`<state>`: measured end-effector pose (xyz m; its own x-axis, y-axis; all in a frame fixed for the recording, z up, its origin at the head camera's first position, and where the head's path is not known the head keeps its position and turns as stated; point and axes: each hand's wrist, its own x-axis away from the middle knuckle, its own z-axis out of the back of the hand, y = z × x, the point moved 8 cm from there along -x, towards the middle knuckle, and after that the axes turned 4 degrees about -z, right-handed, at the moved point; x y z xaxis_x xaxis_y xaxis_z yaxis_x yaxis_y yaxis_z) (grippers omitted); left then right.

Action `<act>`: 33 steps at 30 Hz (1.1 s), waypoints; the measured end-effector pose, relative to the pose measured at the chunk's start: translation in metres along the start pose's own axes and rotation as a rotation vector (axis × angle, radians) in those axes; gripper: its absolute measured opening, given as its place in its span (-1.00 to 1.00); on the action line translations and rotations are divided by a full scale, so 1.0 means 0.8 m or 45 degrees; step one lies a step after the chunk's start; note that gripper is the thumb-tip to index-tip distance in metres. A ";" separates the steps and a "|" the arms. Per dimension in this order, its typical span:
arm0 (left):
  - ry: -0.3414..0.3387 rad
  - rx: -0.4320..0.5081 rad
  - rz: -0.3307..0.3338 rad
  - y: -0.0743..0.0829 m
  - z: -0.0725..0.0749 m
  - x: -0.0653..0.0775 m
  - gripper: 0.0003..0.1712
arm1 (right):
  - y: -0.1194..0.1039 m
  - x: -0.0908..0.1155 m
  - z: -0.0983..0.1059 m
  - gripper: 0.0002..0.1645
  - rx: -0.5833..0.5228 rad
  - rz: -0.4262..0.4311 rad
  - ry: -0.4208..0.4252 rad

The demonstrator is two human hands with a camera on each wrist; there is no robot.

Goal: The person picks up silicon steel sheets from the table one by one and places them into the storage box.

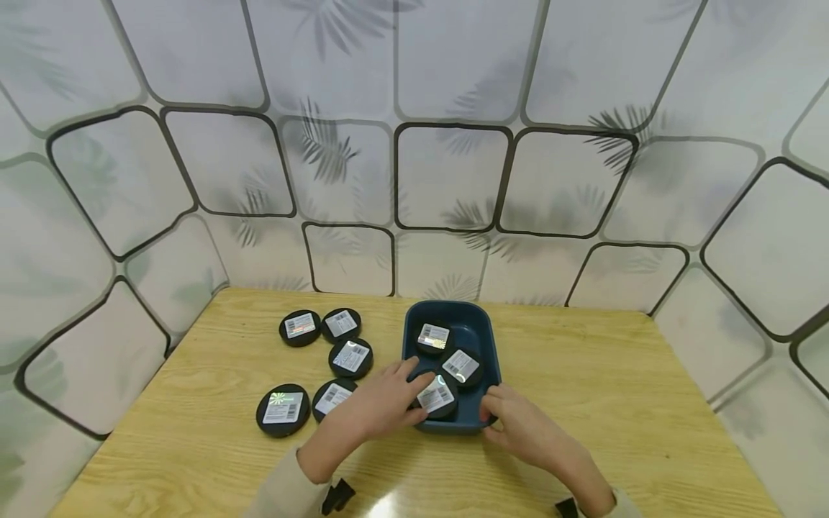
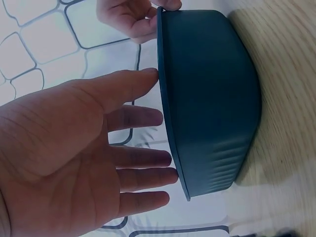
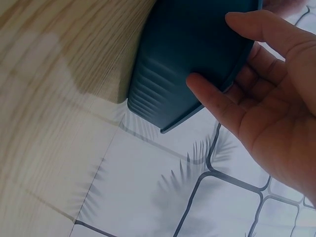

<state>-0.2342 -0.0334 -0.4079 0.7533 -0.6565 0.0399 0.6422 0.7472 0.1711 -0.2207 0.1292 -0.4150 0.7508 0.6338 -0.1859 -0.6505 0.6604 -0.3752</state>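
Report from left to right, with the blue bin (image 1: 476, 331) as reference. Left of, behind and right of the bin, note a pale wall covering (image 1: 91, 216) printed with rounded dark and grey outlines and grey leaf fronds. Under the bin, find a light wood-grain tabletop (image 1: 583, 360), extending to both sides of it, with a bright glare spot (image 1: 382, 505) in front.

Count five loose discs (image 1: 283, 409), black with pale labels, left of the bin: three beside its far half, two beside its near end. Find the left hand (image 1: 378, 399) reaching over the bin's left side, fingers straight, beside the nearest of three inner discs (image 1: 461, 367); cannot tell whether touching that disc. Find the right hand (image 1: 527, 428) at the bin's near right corner, gripping the rim.

In the head view alone, see all eight discs and their labels. In the left wrist view, see the left palm with thumb tip at the bin's rim, plus the bin's outer wall (image 2: 212, 89) with ribs toward one end. In the right wrist view, see two right-hand digits against that outer wall, others partly hidden behind the rim.
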 end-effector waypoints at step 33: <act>0.109 0.116 0.226 -0.058 -0.009 0.061 0.04 | 0.003 0.000 -0.002 -0.71 0.000 -0.046 -0.016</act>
<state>-0.2263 -0.0997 -0.4214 0.8653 -0.5012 -0.0055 0.4856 0.8355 0.2573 -0.2217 0.1299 -0.4176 0.7721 0.6149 -0.1606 -0.6231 0.6829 -0.3813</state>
